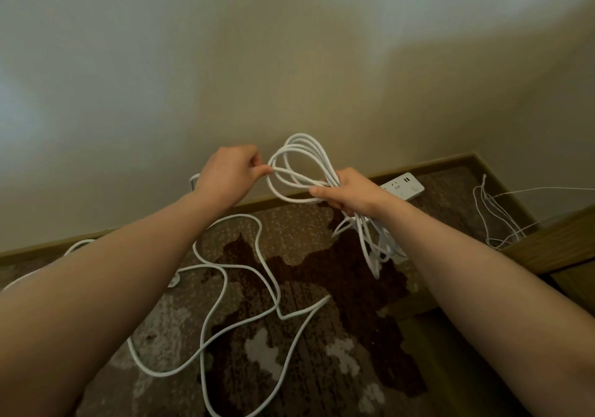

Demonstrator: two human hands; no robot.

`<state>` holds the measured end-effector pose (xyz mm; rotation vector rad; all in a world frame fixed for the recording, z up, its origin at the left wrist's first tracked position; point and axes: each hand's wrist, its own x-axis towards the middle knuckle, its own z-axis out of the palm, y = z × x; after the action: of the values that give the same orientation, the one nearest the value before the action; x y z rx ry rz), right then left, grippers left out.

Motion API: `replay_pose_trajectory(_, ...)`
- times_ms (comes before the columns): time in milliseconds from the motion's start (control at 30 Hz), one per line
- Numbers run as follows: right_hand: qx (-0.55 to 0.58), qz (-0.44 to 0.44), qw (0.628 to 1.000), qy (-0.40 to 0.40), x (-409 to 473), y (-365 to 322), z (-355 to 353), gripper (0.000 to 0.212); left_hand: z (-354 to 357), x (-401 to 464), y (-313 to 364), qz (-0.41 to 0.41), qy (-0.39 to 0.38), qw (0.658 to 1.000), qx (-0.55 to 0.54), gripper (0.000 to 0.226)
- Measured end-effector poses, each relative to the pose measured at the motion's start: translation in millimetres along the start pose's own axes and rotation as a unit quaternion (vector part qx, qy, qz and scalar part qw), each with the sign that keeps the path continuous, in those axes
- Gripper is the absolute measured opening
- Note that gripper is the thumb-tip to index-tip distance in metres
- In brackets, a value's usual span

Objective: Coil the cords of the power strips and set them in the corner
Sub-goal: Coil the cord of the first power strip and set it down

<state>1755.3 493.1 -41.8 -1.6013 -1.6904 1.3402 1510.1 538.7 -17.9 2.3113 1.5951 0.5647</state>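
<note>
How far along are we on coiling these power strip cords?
Done: several loops of white cord gathered in the right hand. In hand: the left hand pinches the strand for another loop. Left: a long loose run of cord on the carpet, then placing it in the corner. A power strip already lies near the baseboard.

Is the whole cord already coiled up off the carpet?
No: the right hand holds several loops, but a long stretch of white cord lies snaking across the carpet.
</note>
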Motion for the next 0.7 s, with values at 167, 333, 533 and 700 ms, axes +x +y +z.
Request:
replay_pose_trajectory(167,0.074,0.004,0.997,-0.027,1.4,4.9,-0.8,0.034,-5.6,9.6,9.8,-0.006,0.029,0.999,-0.019,0.032)
replay_pose_trajectory(333,0.182,0.043,0.982,0.037,4.9,18.3,-8.1,0.027,-5.5,4.1,-6.9,-0.025,-0.054,0.998,-0.023,0.028)
replay_pose_trajectory(533,0.171,0.077,0.967,0.175,8.2,17.5,-15.0,0.03,-11.9,-16.4,-35.1,-0.011,-0.145,0.987,-0.066,0.027)
replay_pose_trajectory(700,0.145,0.108,0.936,0.303,5.5,20.2,-21.6,0.035,-26.9,-20.8,-43.7,-0.067,-0.122,0.98,-0.144,0.021)
